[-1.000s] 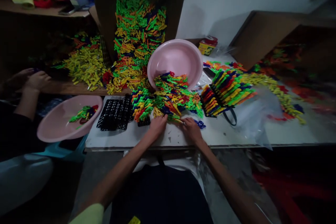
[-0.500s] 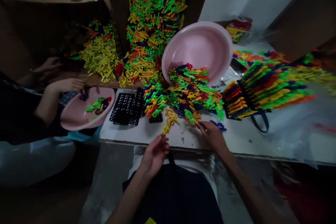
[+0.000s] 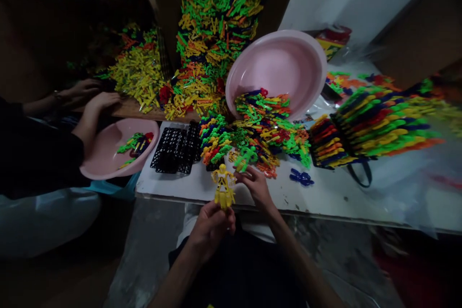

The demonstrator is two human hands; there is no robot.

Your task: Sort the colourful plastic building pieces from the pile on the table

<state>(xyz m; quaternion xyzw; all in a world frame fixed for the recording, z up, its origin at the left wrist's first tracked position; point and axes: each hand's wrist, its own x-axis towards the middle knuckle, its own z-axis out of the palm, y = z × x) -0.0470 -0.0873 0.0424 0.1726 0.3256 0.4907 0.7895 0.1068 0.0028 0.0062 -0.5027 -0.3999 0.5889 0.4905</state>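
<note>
My left hand [image 3: 212, 224] is closed round a yellow plastic toy piece [image 3: 224, 187], held upright just in front of the table edge. My right hand [image 3: 255, 184] pinches a green plastic piece [image 3: 247, 158] right beside the yellow one. Both hands are close to a heap of mixed coloured plastic pieces [image 3: 263, 127] that spills out of a tilted pink bowl [image 3: 285, 67] onto the white table [image 3: 325, 197].
A black plastic grid tray [image 3: 175, 149] lies left of the heap. A second pink bowl [image 3: 108, 154] sits at the left, where another person's hands [image 3: 94, 101] rest. Stacked rows of coloured pieces [image 3: 368, 125] stand to the right. More heaps [image 3: 216, 24] rise behind.
My left hand drew back from the heap with the yellow piece and turned it upright. My right hand moved left from the heap and now holds a green piece beside it.
</note>
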